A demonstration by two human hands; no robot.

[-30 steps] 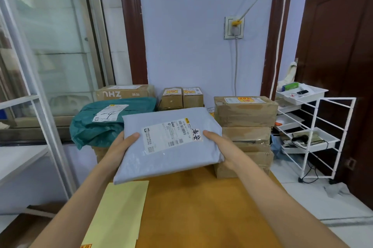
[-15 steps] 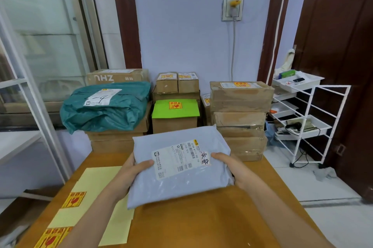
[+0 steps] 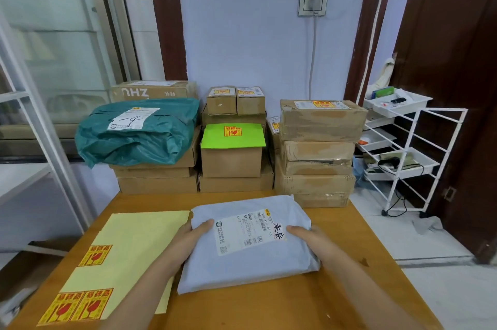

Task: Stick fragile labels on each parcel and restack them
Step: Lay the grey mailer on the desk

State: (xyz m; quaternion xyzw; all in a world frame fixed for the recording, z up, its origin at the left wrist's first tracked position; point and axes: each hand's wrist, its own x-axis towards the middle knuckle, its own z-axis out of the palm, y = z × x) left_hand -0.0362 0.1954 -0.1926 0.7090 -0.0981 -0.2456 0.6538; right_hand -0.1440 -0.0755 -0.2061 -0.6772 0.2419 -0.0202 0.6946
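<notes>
Lowered since the earlier frames: the pale grey plastic mailer parcel (image 3: 250, 246), previously held up before the stacks, is now laid flat on the orange-brown wooden table (image 3: 357, 238), its near left corner overlapping the pale yellow backing sheet (image 3: 129, 243).

Left hand (image 3: 188, 235): placed at the mailer's left edge, thumb laid over the top face, remaining fingers hidden behind or beneath the edge; parcel gripped.
Right hand (image 3: 309, 238): placed at the right edge, thumb on top beside the white shipping label (image 3: 247, 233), other fingers tucked under; parcel gripped.

Yellow-and-red fragile stickers (image 3: 78, 305): a pair is seen at the sheet's near left corner, and one more higher up the left side.

Beyond the table's far edge, listed left to right:
- teal plastic mailer bag (image 3: 139, 139), laid on stacked flat brown cartons;
- brown carton topped with a bright green sheet (image 3: 232, 136) bearing a fragile sticker, two small cartons set behind;
- tall stack of taped brown cardboard boxes (image 3: 320, 152), fragile sticker on the uppermost.

White wire trolley with trays (image 3: 403, 147): stationed to the right, near a dark wooden door.
</notes>
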